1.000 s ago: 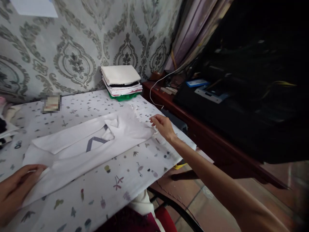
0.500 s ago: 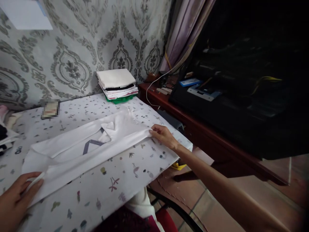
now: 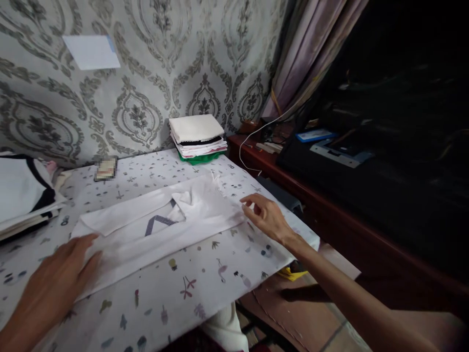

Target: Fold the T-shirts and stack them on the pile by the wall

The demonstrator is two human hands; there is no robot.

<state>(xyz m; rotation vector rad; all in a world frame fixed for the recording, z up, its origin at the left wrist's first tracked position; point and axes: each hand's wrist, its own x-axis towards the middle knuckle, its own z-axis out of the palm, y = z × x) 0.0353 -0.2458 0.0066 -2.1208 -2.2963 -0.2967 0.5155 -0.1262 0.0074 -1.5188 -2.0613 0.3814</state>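
A white shirt (image 3: 205, 215) lies on the patterned tablecloth, its two long sides folded inward over the middle. Dark striped trim (image 3: 159, 222) shows in the gap between the folds. At the shirt's left end my left hand (image 3: 69, 266) rests over the fabric, fingers spread and somewhat blurred. Just off the right end is my right hand (image 3: 269, 217), its fingers loosely curled and apart, with no cloth between them.
A stack of folded clothes (image 3: 198, 132) stands by the wall at the back. More clothes (image 3: 25, 195) lie at the left edge, near a blurred small object (image 3: 105, 168). A dark red wooden desk (image 3: 293, 171) with a white cable (image 3: 242, 146) adjoins on the right.
Both hands have let go of the shirt's edge, which now lies flat. My left hand has opened out over the fabric. The view has shifted left, showing more of the clothes there.
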